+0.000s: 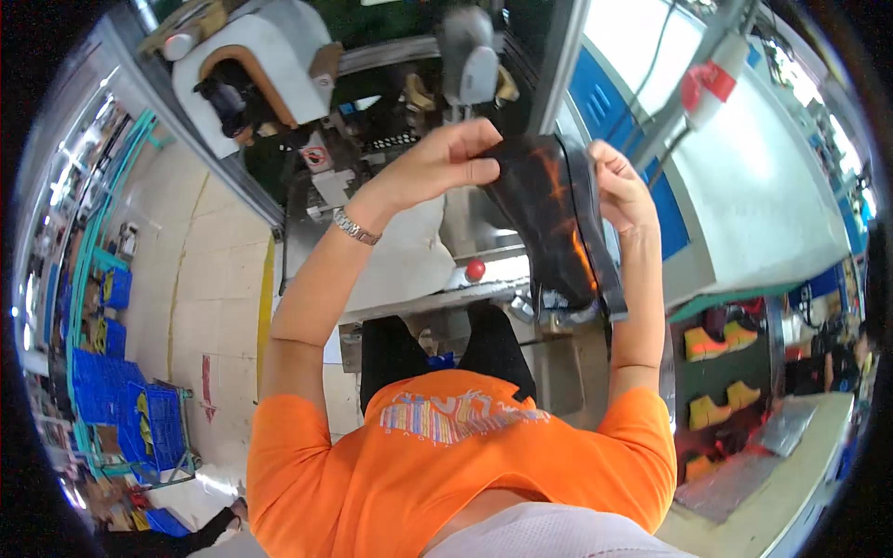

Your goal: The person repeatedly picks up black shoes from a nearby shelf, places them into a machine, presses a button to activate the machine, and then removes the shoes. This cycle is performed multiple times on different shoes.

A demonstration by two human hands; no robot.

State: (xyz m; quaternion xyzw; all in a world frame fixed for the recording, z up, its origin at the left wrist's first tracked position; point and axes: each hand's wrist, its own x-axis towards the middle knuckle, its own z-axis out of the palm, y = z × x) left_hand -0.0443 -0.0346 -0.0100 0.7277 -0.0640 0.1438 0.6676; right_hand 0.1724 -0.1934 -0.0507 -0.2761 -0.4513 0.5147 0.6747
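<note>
I hold a black shoe upper (549, 223) with orange flame-like marks in front of me, raised above a machine. My left hand (446, 163), with a metal watch on its wrist, pinches the upper's top left edge. On the opposite edge, my right hand (619, 186) grips the upper near the top. The piece hangs down between both hands, its grey-trimmed lower end (577, 302) pointing toward my orange shirt.
A grey machine (419, 251) with a red knob (475, 270) stands right below the hands. A white machine head (251, 65) is at the upper left. Orange-yellow shoes (716, 344) sit on a rack at right. Blue crates (121, 391) stand at left. Another person (860, 349) is at the far right.
</note>
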